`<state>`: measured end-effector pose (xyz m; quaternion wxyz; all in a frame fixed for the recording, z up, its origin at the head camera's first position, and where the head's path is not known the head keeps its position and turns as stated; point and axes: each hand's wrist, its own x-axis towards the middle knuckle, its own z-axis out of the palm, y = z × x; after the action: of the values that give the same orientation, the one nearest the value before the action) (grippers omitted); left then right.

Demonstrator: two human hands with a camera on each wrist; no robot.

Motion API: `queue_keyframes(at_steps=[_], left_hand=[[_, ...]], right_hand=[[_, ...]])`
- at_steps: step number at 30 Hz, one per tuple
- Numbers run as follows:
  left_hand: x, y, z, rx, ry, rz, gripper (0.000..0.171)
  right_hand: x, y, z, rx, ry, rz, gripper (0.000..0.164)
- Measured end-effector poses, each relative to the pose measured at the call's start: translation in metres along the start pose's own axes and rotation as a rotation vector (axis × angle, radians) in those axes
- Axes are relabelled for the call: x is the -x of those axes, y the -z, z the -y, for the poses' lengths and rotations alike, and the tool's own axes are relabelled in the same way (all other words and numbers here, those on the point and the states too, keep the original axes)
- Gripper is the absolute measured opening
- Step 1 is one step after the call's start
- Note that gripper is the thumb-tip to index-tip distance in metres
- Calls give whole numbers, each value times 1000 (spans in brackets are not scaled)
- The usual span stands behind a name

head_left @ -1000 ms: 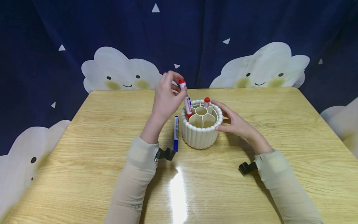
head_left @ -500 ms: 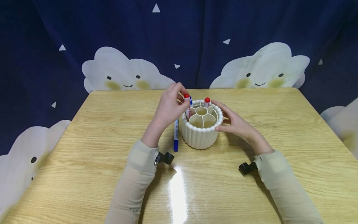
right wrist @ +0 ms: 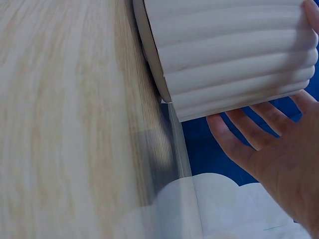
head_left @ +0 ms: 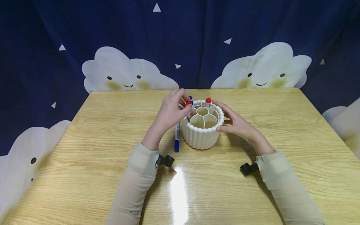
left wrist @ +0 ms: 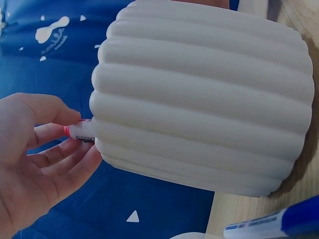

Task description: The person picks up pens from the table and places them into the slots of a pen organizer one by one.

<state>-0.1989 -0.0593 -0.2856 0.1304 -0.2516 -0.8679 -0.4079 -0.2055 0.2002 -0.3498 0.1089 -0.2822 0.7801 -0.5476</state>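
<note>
A cream, fluted pen holder (head_left: 200, 137) with petal-shaped compartments stands upright on the table. At its left rim my left hand (head_left: 172, 109) pinches a red-capped marker (head_left: 189, 113), whose lower part is hidden inside a left compartment. In the left wrist view, thumb and fingers meet around the marker's cap end (left wrist: 79, 130). My right hand (head_left: 236, 123) holds the holder's right side, thumb at the front and fingers behind. The right wrist view has its fingertips (right wrist: 215, 122) against the fluted wall. A blue-capped marker (head_left: 191, 99) and another red-capped marker (head_left: 208, 102) stand in back compartments.
On the wooden table (head_left: 98, 140), a blue marker (head_left: 177, 140) lies just left of the holder, partly covered by the left hand in the head view. Behind the table hangs a dark blue curtain (head_left: 185, 37) with smiling clouds.
My left hand has moved down and slightly right, lowering the red-capped marker deeper into the left compartment. The right hand and holder have kept their place.
</note>
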Motion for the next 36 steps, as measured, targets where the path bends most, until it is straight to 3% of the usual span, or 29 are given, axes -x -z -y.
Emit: queue_keyframes(at_steps=[5,11,16,19,26,36], left_hand=[[1,0,3,31,-2,-20,7],[0,4,8,95,62,-124,16],[-1,4,19,58,113,-156,18],[-1,1,29,-16,188,-85,21],[0,-11,54,-166,360,155,32],[5,-27,71,-220,523,363,44]], right_hand=[[0,0,1,1,3,4,85],[-1,0,2,18,18,5,85],[-1,1,3,24,14,4,85],[0,1,3,26,18,8,85],[-1,1,2,20,20,9,85],[0,0,0,16,15,8,85]])
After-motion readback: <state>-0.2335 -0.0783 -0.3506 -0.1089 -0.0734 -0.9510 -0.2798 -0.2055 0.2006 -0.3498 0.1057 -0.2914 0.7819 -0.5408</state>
